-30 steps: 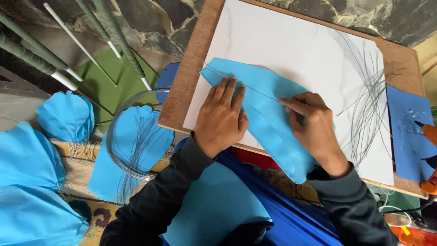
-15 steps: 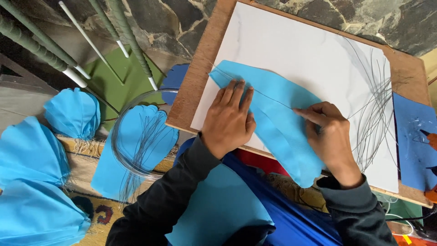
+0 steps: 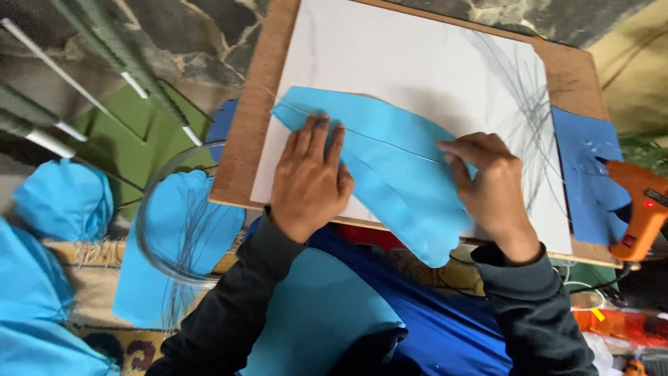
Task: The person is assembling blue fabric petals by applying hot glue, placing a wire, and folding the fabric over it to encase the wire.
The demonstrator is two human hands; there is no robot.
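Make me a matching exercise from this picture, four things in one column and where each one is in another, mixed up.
Things:
1. left hand
2. right hand
3. orange glue gun
4. coil of thin wire

Places:
A. far right, on the dark blue sheet
B. left of the wooden board
C. flat on the light blue petal-shaped sheet
D. fingertips pressing that sheet's middle crease

Pairs: 1-C, 2-D, 3-A, 4-B

Matt blue foam-like sheet [image 3: 390,167] on smooth white paper [image 3: 417,69], over brown wooden board [image 3: 240,139].

No packages, labels, signs or screens visible.
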